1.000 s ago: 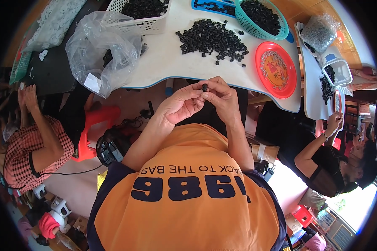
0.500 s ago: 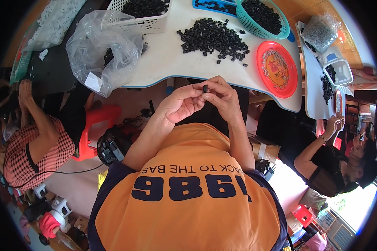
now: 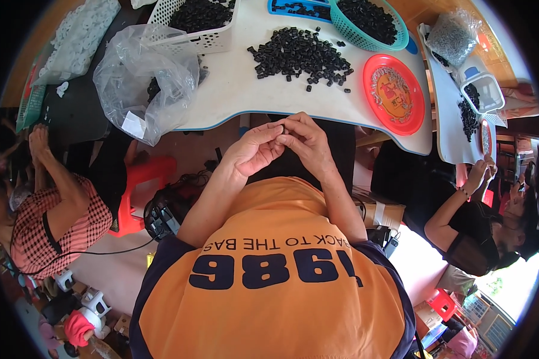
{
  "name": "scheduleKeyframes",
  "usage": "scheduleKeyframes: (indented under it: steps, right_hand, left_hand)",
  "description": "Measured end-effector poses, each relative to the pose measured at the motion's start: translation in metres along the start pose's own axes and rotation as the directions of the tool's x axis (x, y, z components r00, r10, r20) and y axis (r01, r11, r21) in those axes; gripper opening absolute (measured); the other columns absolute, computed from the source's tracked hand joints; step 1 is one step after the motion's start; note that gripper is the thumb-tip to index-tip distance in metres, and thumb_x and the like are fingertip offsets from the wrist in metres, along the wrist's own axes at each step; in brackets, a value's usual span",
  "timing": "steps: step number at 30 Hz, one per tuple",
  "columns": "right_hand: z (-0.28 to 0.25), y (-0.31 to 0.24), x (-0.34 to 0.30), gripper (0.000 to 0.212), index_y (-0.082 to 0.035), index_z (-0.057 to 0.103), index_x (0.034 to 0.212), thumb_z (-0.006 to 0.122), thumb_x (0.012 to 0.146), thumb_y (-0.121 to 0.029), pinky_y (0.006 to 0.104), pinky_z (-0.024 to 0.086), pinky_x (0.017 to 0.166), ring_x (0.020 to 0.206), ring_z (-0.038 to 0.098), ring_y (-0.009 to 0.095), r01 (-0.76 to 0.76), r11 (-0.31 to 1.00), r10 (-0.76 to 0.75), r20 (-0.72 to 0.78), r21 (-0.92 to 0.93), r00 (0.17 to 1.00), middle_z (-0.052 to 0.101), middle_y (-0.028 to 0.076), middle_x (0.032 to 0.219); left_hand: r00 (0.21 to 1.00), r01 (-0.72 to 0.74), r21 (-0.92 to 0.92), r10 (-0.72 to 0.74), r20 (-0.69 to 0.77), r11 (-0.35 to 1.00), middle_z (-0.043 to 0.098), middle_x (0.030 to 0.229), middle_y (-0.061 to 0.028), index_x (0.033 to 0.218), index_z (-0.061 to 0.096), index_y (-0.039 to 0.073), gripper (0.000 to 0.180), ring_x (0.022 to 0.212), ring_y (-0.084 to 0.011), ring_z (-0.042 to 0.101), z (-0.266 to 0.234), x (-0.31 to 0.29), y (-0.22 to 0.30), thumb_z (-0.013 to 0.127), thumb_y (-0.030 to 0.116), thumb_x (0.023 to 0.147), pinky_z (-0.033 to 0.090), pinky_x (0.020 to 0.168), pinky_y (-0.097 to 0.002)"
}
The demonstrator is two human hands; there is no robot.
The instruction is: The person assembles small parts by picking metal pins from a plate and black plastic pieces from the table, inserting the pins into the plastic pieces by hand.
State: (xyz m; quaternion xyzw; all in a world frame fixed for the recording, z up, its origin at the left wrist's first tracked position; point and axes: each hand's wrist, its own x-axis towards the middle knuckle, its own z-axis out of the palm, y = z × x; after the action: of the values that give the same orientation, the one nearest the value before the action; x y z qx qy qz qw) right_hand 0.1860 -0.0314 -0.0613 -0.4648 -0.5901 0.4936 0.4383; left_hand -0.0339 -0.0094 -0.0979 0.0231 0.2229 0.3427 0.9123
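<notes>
My left hand (image 3: 256,151) and my right hand (image 3: 309,145) meet just off the near edge of the white table (image 3: 236,90), in front of my orange shirt. Between their pinched fingertips is a small black plastic piece (image 3: 285,130), mostly covered by the fingers. The left palm faces partly up, its other fingers curled. Beyond the hands, a loose pile of small black plastic pieces (image 3: 302,55) lies on the table. To its right sits a red round plate (image 3: 417,110) with many small pale, shiny bits around its patterned middle.
At the back stand a white perforated basket (image 3: 218,43), a teal basket (image 3: 352,40) and a blue tray (image 3: 273,7), all holding black pieces. A clear plastic bag (image 3: 123,78) lies at the left. Other people sit on both sides, one beside a red stool (image 3: 127,209).
Both hands stay pinched together; the black piece shows less between the fingertips. The whole view has shifted slightly, with the table things a little further left.
</notes>
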Motion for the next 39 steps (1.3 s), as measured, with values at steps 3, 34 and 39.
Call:
scheduleKeyframes:
  steps: [3,34,39]
  right_hand:
    - [-0.008,0.001,-0.002,0.034,0.002,0.084,0.141,0.087,0.108,-0.004,0.0285,0.06,0.095,0.111,0.072,0.013,-0.069,0.992,0.067,0.02,0.105,0.998,0.069,0.005,0.126]
    - [-0.035,0.001,-0.003,0.041,-0.008,0.087,0.139,0.094,0.1,-0.015,0.0358,0.062,0.09,0.105,0.075,0.021,0.089,0.977,-0.064,0.131,-0.193,0.989,0.075,0.007,0.12]
    - [-0.02,0.006,-0.007,0.037,-0.006,0.087,0.137,0.093,0.101,-0.013,0.0334,0.062,0.089,0.1,0.075,0.02,-0.001,0.995,0.001,0.001,-0.101,1.0,0.075,0.007,0.117]
  left_hand:
    - [1.0,0.013,-0.024,-0.013,-0.015,1.0,0.083,0.116,-0.0037,0.134,0.081,0.004,0.019,0.099,-0.0126,0.078,0.012,0.0,-0.001,0.081,0.009,0.115,0.066,0.086,-0.0268]
    - [0.99,0.125,0.03,-0.123,-0.064,0.992,0.081,0.108,-0.0032,0.124,0.082,0.004,0.01,0.092,-0.0126,0.075,0.004,0.011,-0.002,0.081,0.006,0.114,0.064,0.082,-0.0267]
    - [0.997,0.049,0.003,-0.049,0.053,0.999,0.08,0.112,-0.0017,0.128,0.08,0.005,0.014,0.097,-0.0113,0.076,-0.002,0.018,-0.016,0.081,0.014,0.118,0.065,0.085,-0.0251]
